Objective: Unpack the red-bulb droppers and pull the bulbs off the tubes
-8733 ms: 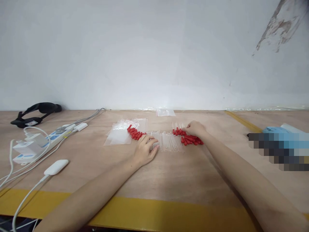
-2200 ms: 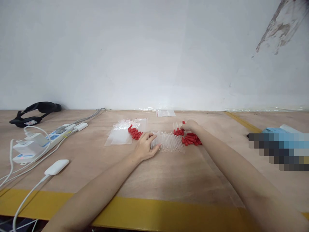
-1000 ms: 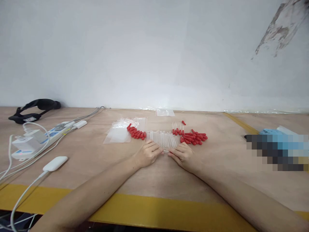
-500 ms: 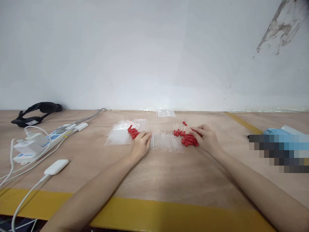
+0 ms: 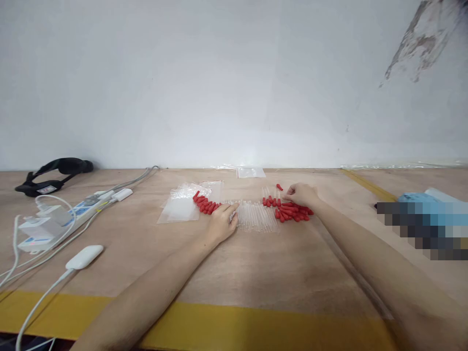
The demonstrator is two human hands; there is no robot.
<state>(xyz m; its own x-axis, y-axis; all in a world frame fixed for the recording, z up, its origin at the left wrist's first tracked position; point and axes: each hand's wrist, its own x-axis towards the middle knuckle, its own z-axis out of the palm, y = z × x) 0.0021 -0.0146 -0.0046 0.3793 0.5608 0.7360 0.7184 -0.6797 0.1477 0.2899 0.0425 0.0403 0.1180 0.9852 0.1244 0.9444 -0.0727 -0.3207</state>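
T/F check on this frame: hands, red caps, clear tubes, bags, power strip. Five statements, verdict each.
1. The left hand rests at the clear tubes. True.
2. The right hand is on the power strip. False: it is at the right pile of red caps; the power strip lies far left.
3. Clear plastic bags lie left of the tubes. True.
4. All red caps form one pile. False: a second pile lies left of the tubes.
5. The white mouse sits right of both hands. False: it is left.
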